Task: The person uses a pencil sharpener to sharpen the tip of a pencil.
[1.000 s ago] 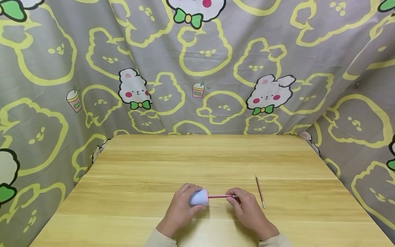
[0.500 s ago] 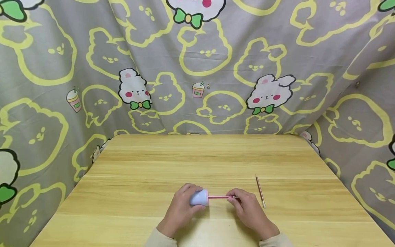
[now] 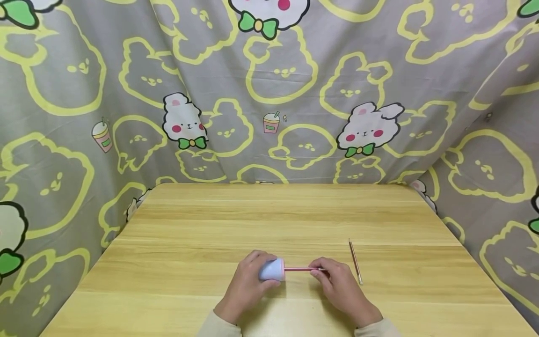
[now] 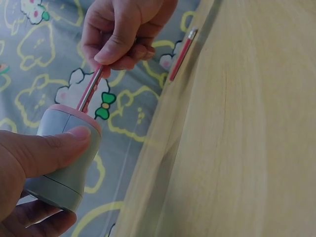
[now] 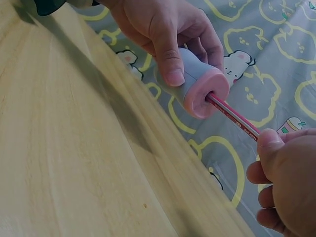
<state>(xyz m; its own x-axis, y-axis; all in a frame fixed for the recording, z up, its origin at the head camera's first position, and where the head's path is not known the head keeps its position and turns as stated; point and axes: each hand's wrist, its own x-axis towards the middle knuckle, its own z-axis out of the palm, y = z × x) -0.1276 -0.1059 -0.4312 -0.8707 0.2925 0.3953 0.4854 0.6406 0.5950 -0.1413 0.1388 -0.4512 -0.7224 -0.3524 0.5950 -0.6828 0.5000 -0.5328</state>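
Observation:
My left hand grips a pale blue pencil sharpener lying sideways, its pink end facing right. In the left wrist view the thumb lies along the body of the sharpener. My right hand pinches a red striped pencil near its back end. The front of the pencil is inside the hole in the pink face, so its tip is hidden. A second red pencil lies on the table just beyond my right hand, with its metal-and-eraser end toward me.
The wood-grain table spreads out in front and to both sides. Behind it and along its sides hangs a grey curtain with yellow outlines and white rabbits.
Both hands keep nearly the same place and grip. The held pencil's visible shaft tilts very slightly and turns a little; the sharpener and the loose pencil stay put.

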